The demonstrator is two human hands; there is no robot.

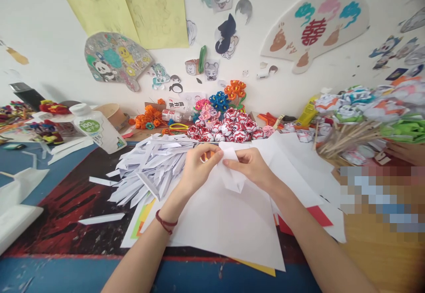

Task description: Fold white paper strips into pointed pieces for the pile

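Between my two hands is a small folded piece of white paper [233, 179], raised over the large white sheets [229, 222] on the desk. My left hand [203, 162] pinches its upper left edge between thumb and fingertips. On the other side, my right hand [249, 163] grips the paper with thumb and bent fingers. A loose heap of folded white paper strips [149, 167] lies left of my left hand. Behind my hands sits a cluster of red-and-white paper flowers [229, 127]. Yellow, green and red sheets show from under the white ones.
A white bottle [96, 127] stands tilted in view at the back left. At the right, paper flowers on sticks [355, 111] fan out. Two single strips lie on the dark red mat [69, 209]. The wall behind carries stickers and fan-shaped cutouts [317, 27].
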